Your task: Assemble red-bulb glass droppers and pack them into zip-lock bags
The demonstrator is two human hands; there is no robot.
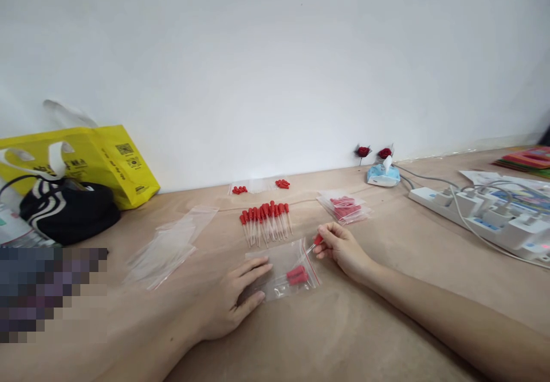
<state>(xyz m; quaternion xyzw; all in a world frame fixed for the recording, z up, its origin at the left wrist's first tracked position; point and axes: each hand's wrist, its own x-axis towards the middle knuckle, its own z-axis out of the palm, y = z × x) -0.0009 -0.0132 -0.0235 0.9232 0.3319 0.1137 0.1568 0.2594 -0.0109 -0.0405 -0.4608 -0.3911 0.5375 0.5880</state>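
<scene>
My right hand [341, 250] pinches the red bulb of a dropper [318, 239], a clear pipette whose thin tube points down-left at the mouth of a clear zip bag [275, 290]. Whether the tip is inside the bag I cannot tell. Two red-bulbed droppers [298, 275] lie in that bag, bulbs toward its red-lined right edge. Over the bag's left side rests my left hand [238, 296], fingers spread. Just behind the bag, a row of loose droppers [266, 221] lies with the red bulbs pointing away from me.
Flat zip bags [172, 244] lie at left; a stack of filled bags [344, 205] sits at right. More red bulbs [282, 184] are by the wall. A yellow bag [107, 164] and black pouch [73, 210] stand left. Tissues [382, 176] and a power strip [494, 227] occupy the right.
</scene>
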